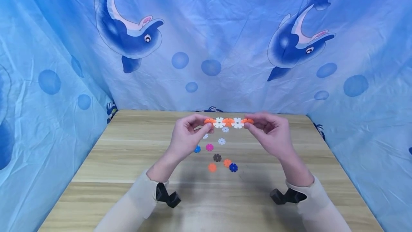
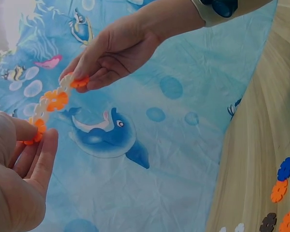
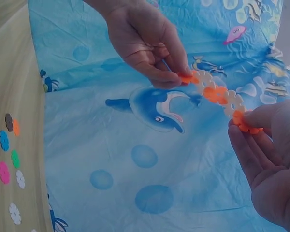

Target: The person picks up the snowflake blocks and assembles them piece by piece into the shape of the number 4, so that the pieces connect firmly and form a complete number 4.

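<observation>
**Chain held up by both ends**

The left hand's grip, thumb against fingers, is clamped on the left end disc, which is orange; the right hand's grip likewise pinches the orange right end disc. Two white discs alternate with orange along the chain, which hangs clear above the counter. Loose on the counter lie a pink disc, a grey disc and a navy disc touching an orange disc. A dolphin-print drape stands behind.
</observation>
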